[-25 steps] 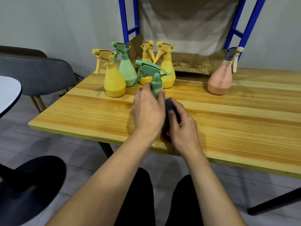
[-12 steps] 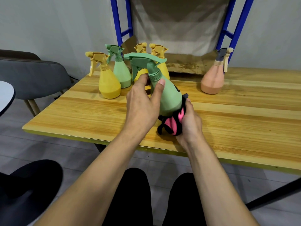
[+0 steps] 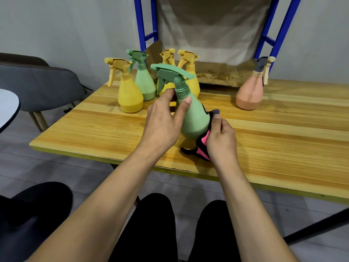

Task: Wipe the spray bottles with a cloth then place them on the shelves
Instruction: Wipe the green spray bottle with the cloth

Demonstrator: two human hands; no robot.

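My left hand (image 3: 162, 121) grips a green spray bottle (image 3: 192, 114) by its neck and holds it tilted above the wooden table (image 3: 283, 140). My right hand (image 3: 221, 138) presses a black and pink cloth (image 3: 202, 146) against the bottle's right side and base. Behind stand three yellow bottles, the nearest yellow bottle (image 3: 129, 95) at the left, and a second green bottle (image 3: 144, 82). A peach bottle (image 3: 250, 91) with a grey cap stands alone at the right.
A blue metal shelf frame (image 3: 140, 25) rises behind the table, with cardboard (image 3: 219, 77) on its lower level. A grey chair (image 3: 37, 84) sits at the left beside a white round table edge (image 3: 9, 108). My legs are below the table's front edge.
The green bottle has been lifted off the table and tipped toward me. My right hand with the cloth moved from in front of it to its right side and base.
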